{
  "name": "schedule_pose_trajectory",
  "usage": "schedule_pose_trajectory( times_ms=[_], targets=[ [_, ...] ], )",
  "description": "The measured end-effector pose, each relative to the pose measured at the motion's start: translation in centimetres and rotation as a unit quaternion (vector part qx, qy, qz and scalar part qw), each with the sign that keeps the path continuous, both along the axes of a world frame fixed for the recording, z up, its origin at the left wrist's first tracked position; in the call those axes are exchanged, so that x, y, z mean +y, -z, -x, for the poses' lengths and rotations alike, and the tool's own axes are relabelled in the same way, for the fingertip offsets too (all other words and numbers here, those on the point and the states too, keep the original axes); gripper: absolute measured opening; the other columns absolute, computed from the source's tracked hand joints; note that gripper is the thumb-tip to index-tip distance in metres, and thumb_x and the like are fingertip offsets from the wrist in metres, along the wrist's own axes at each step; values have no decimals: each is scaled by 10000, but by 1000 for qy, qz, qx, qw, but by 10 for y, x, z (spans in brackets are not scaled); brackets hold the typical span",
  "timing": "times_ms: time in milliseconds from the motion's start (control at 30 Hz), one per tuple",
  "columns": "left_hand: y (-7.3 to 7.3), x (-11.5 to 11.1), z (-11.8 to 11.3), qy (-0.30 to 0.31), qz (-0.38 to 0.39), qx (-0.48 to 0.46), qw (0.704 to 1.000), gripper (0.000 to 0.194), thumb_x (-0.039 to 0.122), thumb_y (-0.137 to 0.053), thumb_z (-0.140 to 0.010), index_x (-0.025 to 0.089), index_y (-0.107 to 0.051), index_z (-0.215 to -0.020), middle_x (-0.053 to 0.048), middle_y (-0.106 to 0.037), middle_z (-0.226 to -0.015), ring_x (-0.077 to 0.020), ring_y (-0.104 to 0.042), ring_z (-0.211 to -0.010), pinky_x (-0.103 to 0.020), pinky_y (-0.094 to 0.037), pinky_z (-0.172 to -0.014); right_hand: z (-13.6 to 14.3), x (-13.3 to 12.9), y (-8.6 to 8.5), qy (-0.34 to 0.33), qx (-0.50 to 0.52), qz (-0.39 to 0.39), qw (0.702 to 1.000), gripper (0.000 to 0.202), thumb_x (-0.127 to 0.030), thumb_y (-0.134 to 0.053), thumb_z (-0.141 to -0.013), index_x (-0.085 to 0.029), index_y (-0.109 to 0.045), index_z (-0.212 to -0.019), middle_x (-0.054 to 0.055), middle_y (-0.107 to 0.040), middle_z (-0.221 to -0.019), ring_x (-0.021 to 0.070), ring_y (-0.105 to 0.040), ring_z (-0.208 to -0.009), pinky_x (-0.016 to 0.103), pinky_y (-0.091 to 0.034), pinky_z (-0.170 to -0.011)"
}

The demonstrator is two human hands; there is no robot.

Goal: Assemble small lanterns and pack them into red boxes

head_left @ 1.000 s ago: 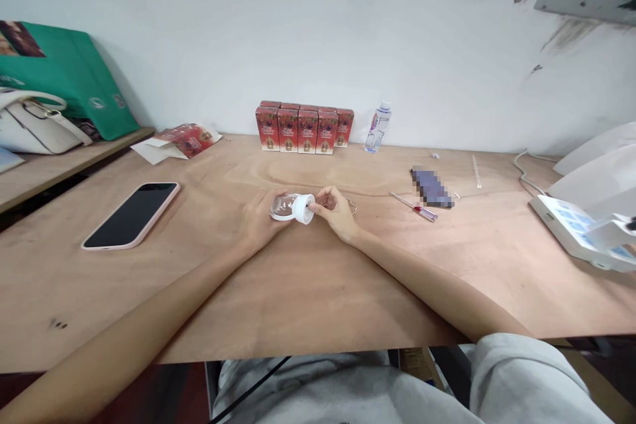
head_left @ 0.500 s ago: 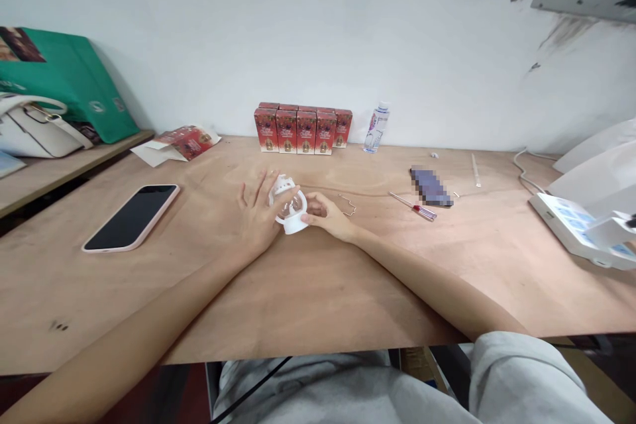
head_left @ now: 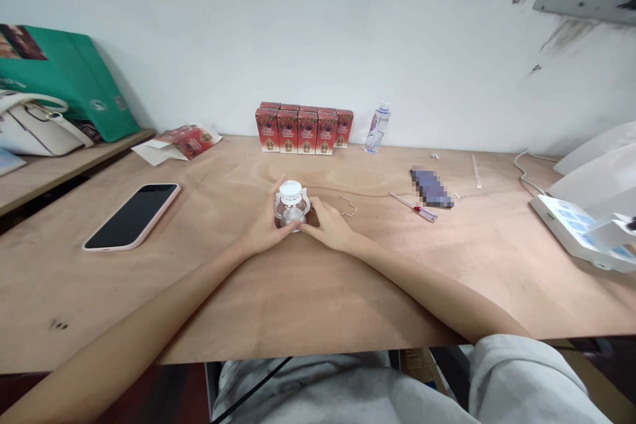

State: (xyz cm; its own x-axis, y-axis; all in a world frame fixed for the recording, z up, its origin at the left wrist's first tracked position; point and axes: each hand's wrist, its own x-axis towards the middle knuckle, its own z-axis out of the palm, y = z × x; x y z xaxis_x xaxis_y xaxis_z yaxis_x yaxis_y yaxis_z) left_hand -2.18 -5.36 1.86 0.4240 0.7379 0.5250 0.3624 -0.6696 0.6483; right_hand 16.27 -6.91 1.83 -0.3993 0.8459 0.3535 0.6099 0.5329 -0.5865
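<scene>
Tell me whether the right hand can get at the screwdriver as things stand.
Probably yes, if the right hand leaves the clear jar to the left hand. Only a thin bent wire lies near the way to the screwdriver.

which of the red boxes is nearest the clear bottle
The red box at the right end of the back row, closest to the bottle. Most of its printed front shows; the others in its row are largely hidden.
</scene>
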Motion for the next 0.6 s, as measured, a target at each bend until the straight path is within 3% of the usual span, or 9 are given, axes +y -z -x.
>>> schedule_pose_trajectory(
  times_ms=[133, 333, 467, 600],
  targets=[
    [2, 3, -1, -49, 40, -56, 996, 840, 369, -665, -691, 178, -182, -1351, -152, -428, -1314, -267, -442, -1233, -429, -361, -1039, 5, -8, -4, 83, -162, -127, 975, 386, -277, -423, -869, -97, -438, -1210, 168, -574, -1163, 264, -512, -1057, 399, -404, -897],
    [1, 17, 7, -198, 98, -136, 966, 582, 388, -718, -593, 180, -399, -1032, -89, -551, -1103, -251, -573, -1042, -399, -467, -888, 13, -18, -4, 199, -324, -168, 909, 450, -99, -397, -816, -69, -449, -1263, 235, -448, -1333, 366, -466, -1157, 522, -344, -938],
    [-2, 22, 9, -185, 88, -161, 966, 543, 377, -725, -572, 168, -439, -983, -65, -580, -1016, -231, -595, -953, -370, -487, -826, 21, -22, 2, 251, -355, -185, 881, 432, -56, -292, -852, -54, -480, -1241, 279, -475, -1302, 390, -482, -1179, 614, -279, -958],
    [-2, 20, 8, -180, 85, -142, 970, 560, 392, -716, -590, 147, -474, -1031, -83, -585, -1029, -238, -590, -949, -367, -487, -803, 19, -18, 13, 286, -345, -158, 880, 463, -21, -296, -812, -9, -494, -1231, 322, -547, -1196, 393, -544, -1113, 657, -253, -950]
  ],
)
